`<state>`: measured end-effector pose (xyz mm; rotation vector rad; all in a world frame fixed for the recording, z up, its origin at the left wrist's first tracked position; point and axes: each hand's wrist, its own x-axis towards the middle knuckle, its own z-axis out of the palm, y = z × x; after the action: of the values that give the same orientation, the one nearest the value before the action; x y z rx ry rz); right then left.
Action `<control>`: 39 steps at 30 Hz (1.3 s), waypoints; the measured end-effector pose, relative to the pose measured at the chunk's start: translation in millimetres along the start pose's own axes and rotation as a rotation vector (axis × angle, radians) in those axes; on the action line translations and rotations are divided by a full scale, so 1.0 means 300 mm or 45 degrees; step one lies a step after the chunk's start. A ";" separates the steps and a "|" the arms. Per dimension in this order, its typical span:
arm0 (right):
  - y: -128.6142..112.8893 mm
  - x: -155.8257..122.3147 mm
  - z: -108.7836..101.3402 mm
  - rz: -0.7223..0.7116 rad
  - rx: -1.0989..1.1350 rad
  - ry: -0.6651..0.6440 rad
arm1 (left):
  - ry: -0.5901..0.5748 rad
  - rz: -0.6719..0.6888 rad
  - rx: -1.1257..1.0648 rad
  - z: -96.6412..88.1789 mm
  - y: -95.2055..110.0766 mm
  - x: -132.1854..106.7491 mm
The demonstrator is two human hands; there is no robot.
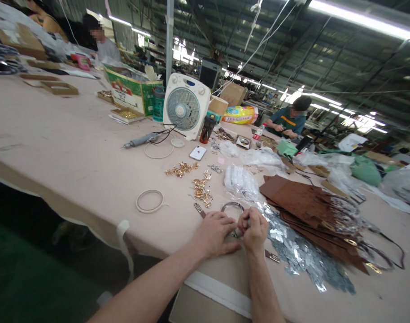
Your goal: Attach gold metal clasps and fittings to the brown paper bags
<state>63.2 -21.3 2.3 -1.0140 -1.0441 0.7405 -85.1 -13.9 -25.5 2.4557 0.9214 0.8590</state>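
At the near table edge, my left hand (pixel 216 233) lies palm down with its fingers stretched out over a small workpiece mostly hidden beneath them. Right beside it, my right hand (pixel 254 228) is closed in a fist; what it grips is hidden by the fingers. A curved dark handle loop (pixel 232 205) sticks out just beyond both hands. To the left shows a brown strap end with a metal fitting (pixel 200 209). Another strap end with a fitting (pixel 272 256) lies right of my right wrist. Silvery metal plates (pixel 285 242) spread in a heap beside my right hand.
Brown leather pieces (pixel 295 197) are stacked at right. Gold hardware (pixel 201 193), a phone (pixel 198 153), a tape roll (pixel 150 201) and a corded grey power screwdriver (pixel 141 140) lie around. Behind stand a fan (pixel 186 105) and a green box (pixel 127 92). A co-worker (pixel 289 119) sits across.
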 end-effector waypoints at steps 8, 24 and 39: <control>-0.017 0.003 -0.013 -0.046 -0.063 -0.038 | 0.007 -0.012 -0.008 0.002 -0.001 0.003; -0.005 -0.007 -0.036 0.014 0.061 0.010 | 0.007 -0.042 -0.006 0.012 0.002 0.008; 0.016 -0.112 0.040 -0.209 0.030 0.005 | 0.005 -0.078 -0.017 0.014 0.001 0.008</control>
<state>40.0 -45.3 -11.6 -0.8971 -1.0983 0.6148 -80.7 -13.0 -27.5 2.4022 0.9839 0.8461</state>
